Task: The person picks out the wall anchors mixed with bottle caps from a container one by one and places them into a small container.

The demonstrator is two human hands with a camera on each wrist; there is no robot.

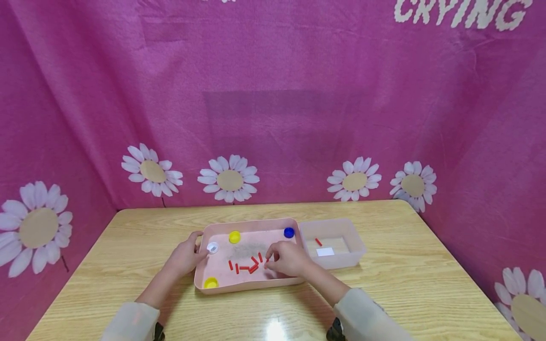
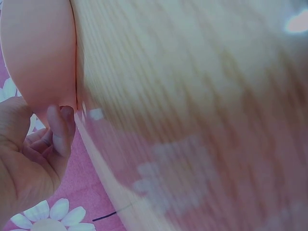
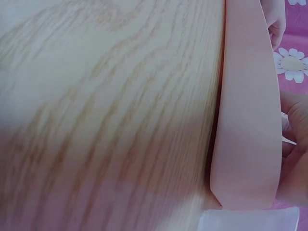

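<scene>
My left hand (image 1: 186, 256) grips the left wall of a shallow pink tray (image 1: 239, 287), thumb over the rim and fingers outside. In the left wrist view that hand (image 2: 36, 154) is at the tray's end (image 2: 41, 53). Over the tray's right part, my right hand (image 1: 290, 259) pinches a small red stick (image 1: 267, 261) between thumb and fingertips. Several more red sticks (image 1: 244, 268) lie loose on the tray floor to its left. In the right wrist view the tray wall (image 3: 248, 106) hides the fingertips of the right hand (image 3: 296, 149).
Inside the tray sit a white cap (image 1: 212, 247), a yellow cap (image 1: 234, 237), another yellow cap (image 1: 211, 282) and a blue cap (image 1: 289, 232). Against its right side stands a translucent bin (image 1: 341, 261) holding one red stick (image 1: 318, 242) and a white card (image 1: 325, 251). A pink curtain hangs behind the wooden table (image 1: 409, 284).
</scene>
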